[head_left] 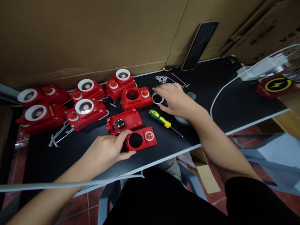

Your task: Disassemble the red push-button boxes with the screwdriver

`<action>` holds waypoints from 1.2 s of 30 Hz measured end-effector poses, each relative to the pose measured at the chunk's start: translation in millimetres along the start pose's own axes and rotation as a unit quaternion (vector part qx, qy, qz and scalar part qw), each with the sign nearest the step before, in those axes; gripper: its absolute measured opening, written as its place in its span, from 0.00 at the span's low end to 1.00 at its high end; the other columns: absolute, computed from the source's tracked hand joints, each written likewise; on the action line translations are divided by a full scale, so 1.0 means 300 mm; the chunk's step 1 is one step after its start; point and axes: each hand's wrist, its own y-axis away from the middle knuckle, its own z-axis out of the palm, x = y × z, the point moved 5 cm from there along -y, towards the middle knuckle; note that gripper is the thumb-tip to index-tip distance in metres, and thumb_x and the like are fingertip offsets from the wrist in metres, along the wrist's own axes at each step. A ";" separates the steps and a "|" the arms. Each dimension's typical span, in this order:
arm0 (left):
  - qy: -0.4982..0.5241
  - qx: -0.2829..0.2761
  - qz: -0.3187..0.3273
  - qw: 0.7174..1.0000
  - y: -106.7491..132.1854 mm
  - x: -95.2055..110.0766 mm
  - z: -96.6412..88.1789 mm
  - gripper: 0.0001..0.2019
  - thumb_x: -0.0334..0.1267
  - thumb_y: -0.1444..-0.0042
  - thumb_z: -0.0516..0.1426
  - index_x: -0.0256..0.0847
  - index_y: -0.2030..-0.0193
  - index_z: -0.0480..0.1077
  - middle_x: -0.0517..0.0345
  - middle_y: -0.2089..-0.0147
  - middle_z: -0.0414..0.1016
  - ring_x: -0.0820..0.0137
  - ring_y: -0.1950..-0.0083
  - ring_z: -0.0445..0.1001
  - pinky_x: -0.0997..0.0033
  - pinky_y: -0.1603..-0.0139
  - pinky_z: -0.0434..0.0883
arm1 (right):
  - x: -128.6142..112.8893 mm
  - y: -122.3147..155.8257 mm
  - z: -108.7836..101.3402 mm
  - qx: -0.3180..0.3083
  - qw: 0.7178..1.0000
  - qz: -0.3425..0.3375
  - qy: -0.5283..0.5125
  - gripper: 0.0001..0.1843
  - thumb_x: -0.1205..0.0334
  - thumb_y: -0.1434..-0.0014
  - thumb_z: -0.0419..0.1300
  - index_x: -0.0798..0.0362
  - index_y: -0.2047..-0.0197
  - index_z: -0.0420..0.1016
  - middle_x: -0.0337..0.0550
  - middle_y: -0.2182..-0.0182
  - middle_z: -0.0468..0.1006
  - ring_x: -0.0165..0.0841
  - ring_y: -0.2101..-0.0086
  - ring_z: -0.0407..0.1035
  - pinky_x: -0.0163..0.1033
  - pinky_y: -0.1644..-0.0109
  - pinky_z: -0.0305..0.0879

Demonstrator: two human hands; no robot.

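Head view: left hand [109, 150] pinches the near-left end of the red cover [140, 140], thumb on top, cover flat on the black table [246, 103]. Right hand [175, 100], fingers loosely spread, touches the white ring [157, 98]. Between the hands lies a green-yellow screwdriver [161, 119]. An open red base [124, 121] sits just behind the cover.

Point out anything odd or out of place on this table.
A red cover, round hole empty, lies under the left hand, off the open base behind it. The box behind that lacks the white front the finished boxes have; a loose ring lies at the right hand's fingertips.
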 end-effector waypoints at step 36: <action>-0.016 0.019 -0.005 1.000 0.009 -0.003 0.017 0.25 0.54 0.26 0.63 0.36 0.34 0.70 0.66 0.72 0.78 0.67 0.77 0.77 0.68 0.71 0.71 | 0.132 0.068 -0.002 0.005 0.990 0.114 -0.086 0.29 0.58 0.32 0.67 0.48 0.29 0.76 0.60 0.34 0.82 0.62 0.34 0.70 0.71 0.33 0.60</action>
